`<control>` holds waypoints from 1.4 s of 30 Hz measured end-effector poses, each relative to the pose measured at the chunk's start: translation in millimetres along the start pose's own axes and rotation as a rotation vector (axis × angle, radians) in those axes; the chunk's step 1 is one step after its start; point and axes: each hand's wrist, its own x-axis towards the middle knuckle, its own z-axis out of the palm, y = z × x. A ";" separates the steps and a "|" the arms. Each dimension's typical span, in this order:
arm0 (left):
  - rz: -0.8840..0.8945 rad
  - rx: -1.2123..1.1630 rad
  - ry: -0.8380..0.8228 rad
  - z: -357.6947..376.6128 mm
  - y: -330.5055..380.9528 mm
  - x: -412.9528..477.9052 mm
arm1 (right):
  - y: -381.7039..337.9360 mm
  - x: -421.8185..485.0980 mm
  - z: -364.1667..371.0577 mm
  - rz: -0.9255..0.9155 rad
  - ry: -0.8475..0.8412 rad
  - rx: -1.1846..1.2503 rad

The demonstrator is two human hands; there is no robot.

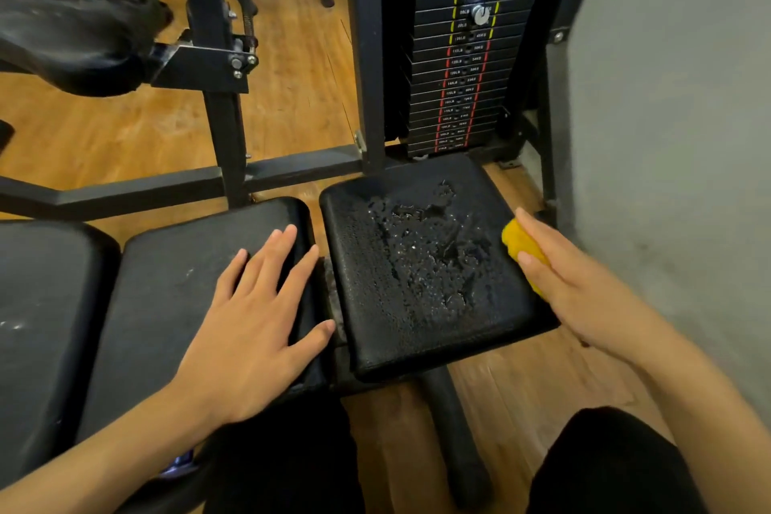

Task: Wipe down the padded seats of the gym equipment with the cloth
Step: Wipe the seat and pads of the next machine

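Yellow cloth [523, 248], bunched up, sits in the right hand [571, 288], whose fingers wrap over it and hold it at the right edge of a black padded seat [367, 271]. Whether the cloth actually touches the seat there is hard to tell. Beads and smears of liquid [425, 246] cover the middle of the seat's top. The left hand [258, 313] lies flat and open, fingers spread, on the neighbouring pad [175, 284] just left of the wet seat, its thumb reaching into the narrow gap between the two. Another dark pad [37, 305] lies further left. Behind the seat stands a weight stack [463, 67] with a pin in it, set in a black metal frame [363, 54]. Wooden floor [125, 129] runs beneath, and a grey wall [667, 138] rises on the right
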 end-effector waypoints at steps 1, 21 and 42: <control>-0.002 0.004 -0.004 -0.5 -0.2 0.1 | -1.0 27.4 0.3 0.011 -0.022 -0.047; -0.009 0.021 -0.047 -1.7 1.1 1.7 | 15.5 55.6 -2.4 -0.101 0.012 -0.009; 0.016 0.016 -0.060 -3.7 -3.6 2.5 | -73.9 193.7 13.1 -0.479 -0.263 -0.550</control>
